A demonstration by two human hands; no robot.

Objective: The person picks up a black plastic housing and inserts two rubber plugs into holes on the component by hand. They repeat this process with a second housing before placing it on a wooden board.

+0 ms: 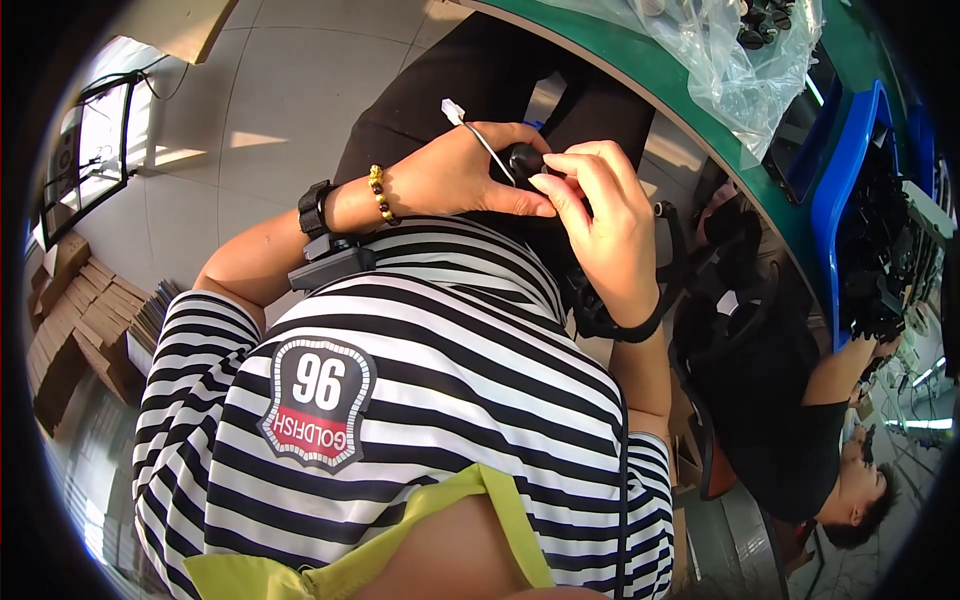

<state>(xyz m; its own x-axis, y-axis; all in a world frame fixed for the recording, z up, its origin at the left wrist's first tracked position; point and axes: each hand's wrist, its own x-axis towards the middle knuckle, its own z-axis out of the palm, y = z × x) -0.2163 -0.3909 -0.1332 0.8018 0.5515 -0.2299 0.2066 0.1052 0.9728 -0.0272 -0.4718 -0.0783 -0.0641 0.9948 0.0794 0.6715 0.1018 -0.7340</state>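
Note:
A small black rounded part [523, 160] sits between my two hands above my lap. My left hand [465, 172] is closed around it, with the thumb along its near side. A thin cable [487, 148] runs from the part across the back of my left hand and ends in a white plug [453, 111]. My right hand [608, 215] has its thumb and index finger pinched close together at the right side of the part. What lies between those fingertips is too small to make out.
A green table [640, 62] curves along the upper right. On it are a clear plastic bag [715, 60] with black pieces and a blue tray [830, 215] of black parts. Another person [765, 370] in black sits at the right. Cardboard stacks [85, 325] stand at the left.

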